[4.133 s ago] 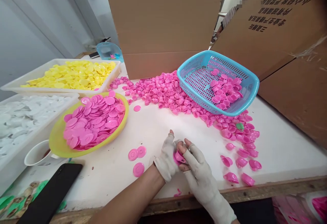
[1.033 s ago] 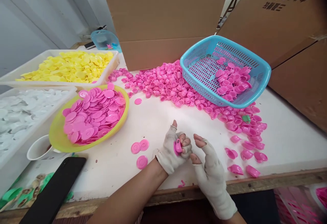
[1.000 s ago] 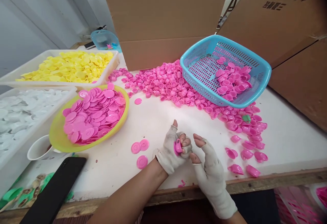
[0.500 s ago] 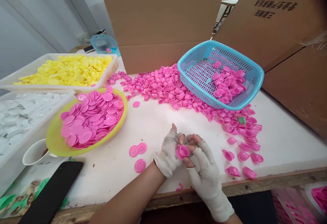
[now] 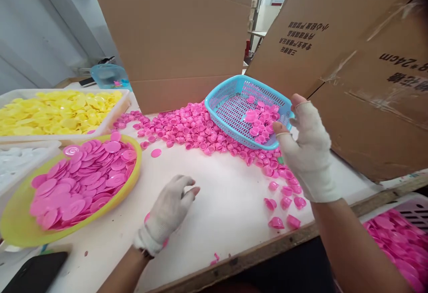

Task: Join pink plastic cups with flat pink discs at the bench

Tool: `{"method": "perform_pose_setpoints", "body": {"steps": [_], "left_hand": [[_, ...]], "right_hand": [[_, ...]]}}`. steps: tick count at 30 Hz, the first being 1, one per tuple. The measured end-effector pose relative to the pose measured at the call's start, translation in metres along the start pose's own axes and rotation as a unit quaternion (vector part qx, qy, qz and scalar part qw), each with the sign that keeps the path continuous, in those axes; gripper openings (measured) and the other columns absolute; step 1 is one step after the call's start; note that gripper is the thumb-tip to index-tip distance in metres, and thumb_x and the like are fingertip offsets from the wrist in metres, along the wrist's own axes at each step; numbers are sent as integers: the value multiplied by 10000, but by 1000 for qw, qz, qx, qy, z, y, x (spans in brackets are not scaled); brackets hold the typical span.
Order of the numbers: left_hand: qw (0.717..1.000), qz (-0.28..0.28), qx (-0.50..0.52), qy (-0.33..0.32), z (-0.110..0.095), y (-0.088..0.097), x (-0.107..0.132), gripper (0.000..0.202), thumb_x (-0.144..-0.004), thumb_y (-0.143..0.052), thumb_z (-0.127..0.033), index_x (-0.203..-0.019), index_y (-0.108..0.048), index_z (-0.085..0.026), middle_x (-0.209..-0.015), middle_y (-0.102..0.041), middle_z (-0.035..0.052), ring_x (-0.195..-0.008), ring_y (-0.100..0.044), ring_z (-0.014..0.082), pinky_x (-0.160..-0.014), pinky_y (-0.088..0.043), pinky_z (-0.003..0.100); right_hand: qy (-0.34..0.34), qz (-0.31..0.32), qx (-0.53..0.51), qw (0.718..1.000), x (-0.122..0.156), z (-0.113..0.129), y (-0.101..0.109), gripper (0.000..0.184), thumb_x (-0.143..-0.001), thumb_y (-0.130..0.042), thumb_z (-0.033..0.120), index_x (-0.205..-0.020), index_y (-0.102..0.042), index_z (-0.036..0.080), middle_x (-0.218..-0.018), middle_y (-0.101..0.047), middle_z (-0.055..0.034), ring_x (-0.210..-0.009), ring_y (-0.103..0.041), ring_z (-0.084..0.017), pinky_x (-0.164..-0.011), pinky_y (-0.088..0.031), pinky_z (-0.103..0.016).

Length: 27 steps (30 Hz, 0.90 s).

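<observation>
My left hand [image 5: 169, 210], in a white fingerless glove, hovers low over the white table. Its fingers are loosely bent, the thumb is apart from them, and nothing shows in its grip. Edges of pink discs [image 5: 147, 217] peek out from beneath it. My right hand [image 5: 306, 150], gloved the same way, is raised at the right side of the blue basket [image 5: 227, 125]. Thumb and forefinger are spread, with nothing visible between them. Inside the basket lies a small heap of pink toy cups with saucers [image 5: 262, 121].
Loose pink toy cups [image 5: 190, 125] spread in a pile before and under the basket. At left are a yellow bowl [image 5: 133, 175] of pink discs, a tray of yellow pieces [image 5: 67, 110], and a black phone [image 5: 38, 273]. Cardboard [image 5: 187, 30] stands behind; a pink crate sits lower right.
My hands have parted. The pink cup and saucer they held between them is out of my hands; the right hand has risen to the basket, the left moved left over the discs. The view has shifted.
</observation>
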State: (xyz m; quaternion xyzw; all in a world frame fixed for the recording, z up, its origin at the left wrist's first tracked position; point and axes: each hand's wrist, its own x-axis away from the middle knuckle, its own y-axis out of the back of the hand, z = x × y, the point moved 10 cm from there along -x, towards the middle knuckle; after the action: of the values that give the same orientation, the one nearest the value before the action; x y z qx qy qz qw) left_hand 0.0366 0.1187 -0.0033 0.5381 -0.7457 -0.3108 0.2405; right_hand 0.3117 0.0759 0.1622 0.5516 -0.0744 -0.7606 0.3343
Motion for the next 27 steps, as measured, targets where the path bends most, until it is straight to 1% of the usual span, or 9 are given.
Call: {"method": "perform_pose_setpoints", "body": {"steps": [2,4,6,11,15,18,21,23,27], "left_hand": [[989,11,-145,21,23,11,11,208,-802,-539,-279,-978,-590,-181,-1028,-594,76,-849,-594,207,-793,-423,317],[967,58,-242,61,47,10,21,220,-784,-533,-210,-995,-575,-162,-1004,-587,93,-827,-600,211,-756,-424,312],[946,104,-295,82,59,4,28,185,-779,-505,-157,-951,-573,-152,-942,-593,95,-794,-597,212,-722,-414,308],[942,129,-304,63,36,-13,22,104,-785,-482,-150,-823,-576,-174,-848,-605,84,-782,-585,212,-705,-389,298],[956,107,-269,40,18,-26,11,155,-810,-442,-185,-833,-595,-175,-865,-611,89,-775,-582,209,-690,-382,299],[983,55,-176,4,5,-30,1,195,-825,-421,-196,-796,-613,-179,-835,-628,81,-787,-579,208,-726,-383,309],[999,21,28,1,-4,-35,-8,176,-795,-457,-190,-778,-632,-181,-768,-641,52,-746,-571,184,-734,-396,300],[977,62,200,29,-10,-51,-12,143,-770,-493,-206,-765,-630,-168,-705,-623,33,-659,-546,154,-655,-408,275],[878,150,446,83,-33,-86,-8,166,-751,-557,-271,-828,-611,-135,-709,-605,27,-596,-522,112,-581,-425,244]], "right_hand": [[-29,45,-1,999,8,-19,-5,313,-879,-508,251,-1181,-562,190,-1062,-637,-64,-936,-609,-208,-805,-499,-379],[-50,138,5,989,37,-38,-29,163,-877,-494,224,-923,-646,185,-808,-656,-25,-741,-610,-170,-679,-485,-305],[-55,224,43,972,72,-56,-59,162,-854,-486,171,-812,-643,177,-751,-641,-28,-695,-592,-167,-632,-451,-285],[-59,302,256,916,111,-99,-103,174,-797,-510,131,-861,-671,148,-832,-632,-117,-762,-573,-227,-665,-391,-327],[-65,294,243,922,108,-99,-105,164,-791,-504,125,-814,-666,139,-824,-627,-131,-772,-565,-239,-687,-387,-347],[-83,285,93,951,115,-72,-100,119,-777,-509,139,-761,-624,168,-791,-615,-72,-780,-561,-209,-691,-411,-319],[-138,299,-101,939,135,-36,-101,112,-788,-502,190,-689,-554,188,-680,-569,-11,-681,-538,-165,-628,-425,-283],[-206,299,-197,911,150,-20,-105,137,-810,-485,228,-690,-535,187,-641,-547,5,-616,-520,-143,-582,-435,-267],[-354,266,-349,826,180,-10,-117,136,-827,-487,280,-765,-535,168,-640,-561,4,-551,-526,-120,-526,-470,-251]]}}
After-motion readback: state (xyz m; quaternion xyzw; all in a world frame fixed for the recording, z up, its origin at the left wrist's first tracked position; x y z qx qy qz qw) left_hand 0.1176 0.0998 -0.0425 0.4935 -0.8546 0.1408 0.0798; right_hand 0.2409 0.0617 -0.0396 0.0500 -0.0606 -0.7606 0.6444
